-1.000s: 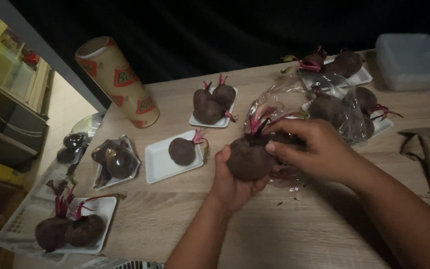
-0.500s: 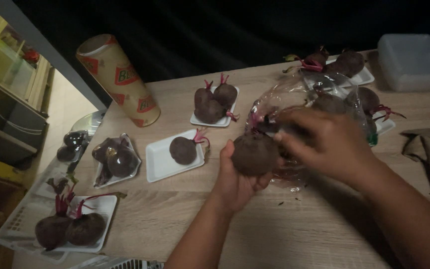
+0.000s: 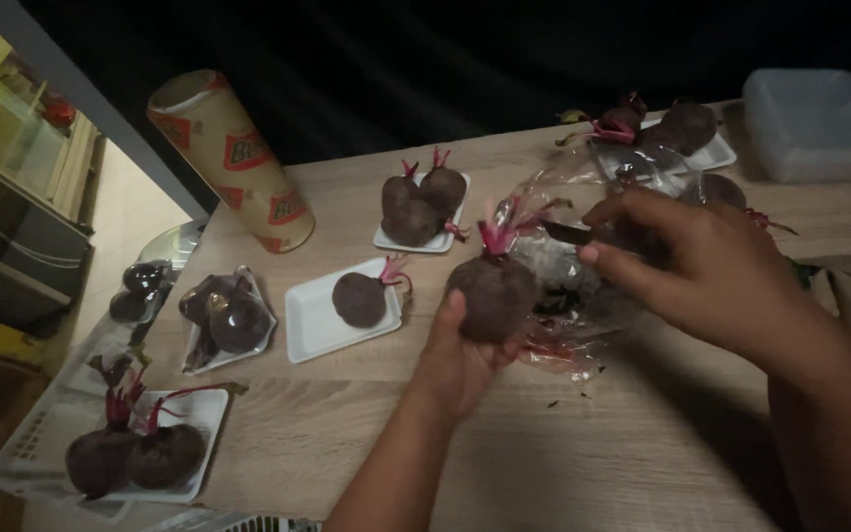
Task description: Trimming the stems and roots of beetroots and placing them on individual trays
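Nearest, lower left: white rectangular foam tray point(image 3: 199, 419) bearing two dark round beetroots with red stems point(image 3: 130, 455), resting on a white perforated plastic rack point(image 3: 27, 453) at the table's left edge.

Centre: left hand point(image 3: 460, 360), fingers curled up around the underside of a dark purple round beetroot with a cut pink stem stub point(image 3: 492, 294), held just above the light wooden table point(image 3: 544, 463).

Right of that: right hand point(image 3: 711, 266), fingers narrowed in a pinch on the crinkled clear plastic wrap point(image 3: 568, 286) that lies just beside and behind the held beetroot (exactly what the fingertips pinch cannot be told).

Middle row, left to right: clear-wrapped tray of dark beetroots point(image 3: 224, 315); white square foam tray point(image 3: 317, 330) with a single beetroot point(image 3: 359, 299); further left, off the table edge, small dark round objects point(image 3: 140, 291) on a pale surface.

Beyond: white tray with two upright beetroots point(image 3: 421, 202); tall cardboard tube, tan with red panels point(image 3: 233, 163), tilted at the table's far left.

Farthest, right: white tray of stemmed beetroots point(image 3: 677, 128); translucent lidded plastic box point(image 3: 815, 123); black curtain backdrop point(image 3: 425, 59).
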